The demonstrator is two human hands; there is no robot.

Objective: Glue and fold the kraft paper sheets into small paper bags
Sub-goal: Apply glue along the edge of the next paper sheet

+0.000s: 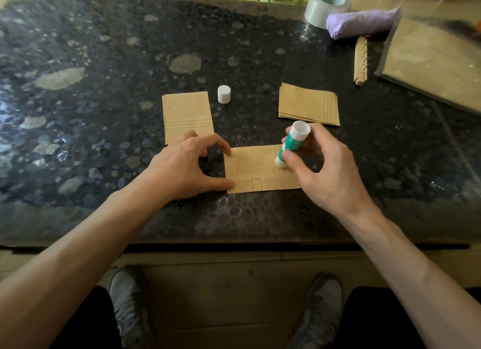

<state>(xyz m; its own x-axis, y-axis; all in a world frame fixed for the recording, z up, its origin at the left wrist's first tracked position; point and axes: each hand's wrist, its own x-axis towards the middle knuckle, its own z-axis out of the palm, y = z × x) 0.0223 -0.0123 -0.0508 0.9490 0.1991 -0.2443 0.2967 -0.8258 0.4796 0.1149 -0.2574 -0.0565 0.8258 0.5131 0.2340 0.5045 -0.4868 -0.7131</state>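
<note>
The gluing step was in hand. Near the tabletop's front edge lay a paper sheet, its left edge pressed flat by the spread thumb and forefinger of the left hand. The right hand pinched a glue stick, tip down on the sheet's right side. Next would likely come an even stroke there, then folding.

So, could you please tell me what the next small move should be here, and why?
Probably draw the glue stick along the right edge of the sheet: the right hand holds its tip on the paper there, and the left hand pins the opposite edge flat.
</note>
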